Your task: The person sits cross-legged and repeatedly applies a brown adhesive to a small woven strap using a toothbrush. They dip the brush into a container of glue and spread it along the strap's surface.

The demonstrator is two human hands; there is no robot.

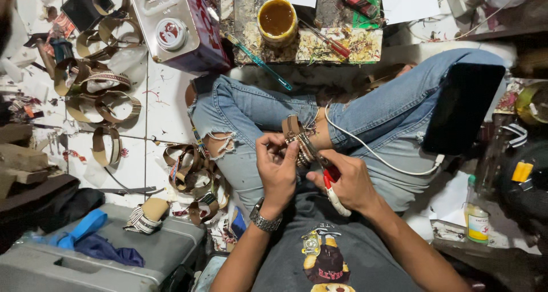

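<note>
Pinching brown strap [295, 137] with left hand [276, 165]; right hand [349, 181] grips red-handled tool [332, 185]; open tin [277, 19] holds amber glue.

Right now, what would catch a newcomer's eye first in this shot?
At centre, the left hand pinches a brown woven strap over the person's lap, while the right hand grips a red-and-white handled tool. Up top, an open tin of amber glue sits on a paint-flecked board. Loose brown straps litter the white tile floor to the left.
</note>
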